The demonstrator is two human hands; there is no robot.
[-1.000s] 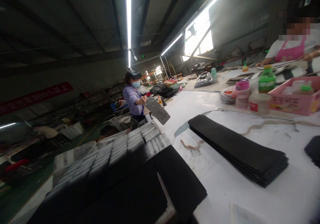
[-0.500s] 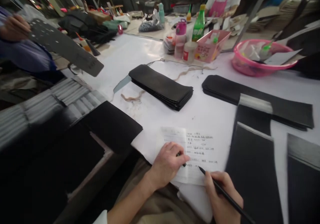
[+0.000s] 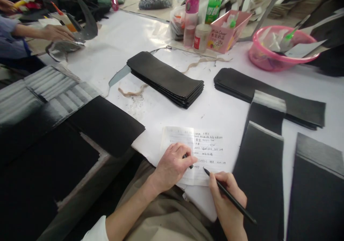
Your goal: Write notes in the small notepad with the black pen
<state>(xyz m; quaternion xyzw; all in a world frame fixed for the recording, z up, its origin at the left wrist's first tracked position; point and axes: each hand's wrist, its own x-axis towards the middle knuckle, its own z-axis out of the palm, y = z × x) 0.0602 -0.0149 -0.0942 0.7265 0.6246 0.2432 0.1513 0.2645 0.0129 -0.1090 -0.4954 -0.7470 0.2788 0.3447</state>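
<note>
A white sheet of paper point(image 3: 204, 146) with handwritten lines lies on the white table near its front edge. My right hand point(image 3: 228, 203) is closed on a black pen point(image 3: 231, 198) whose tip touches the paper. My left hand point(image 3: 172, 165) rests on the left part of the paper with its fingers curled round a small dark object, probably the pen's cap. A stack of black strips point(image 3: 166, 78) lies beyond the paper.
More black sheets point(image 3: 268, 94) lie at right, and black and grey pieces point(image 3: 53, 101) at left. A pink basin point(image 3: 276, 49), a pink box point(image 3: 227, 31) and bottles point(image 3: 214, 3) stand at the back. Another person's hand point(image 3: 56, 33) rests on the table's far left.
My view swung down from the hall to the table, then tilted a little further. My hands keep their places on the paper. The other person has lowered the dark perforated piece to the table.
</note>
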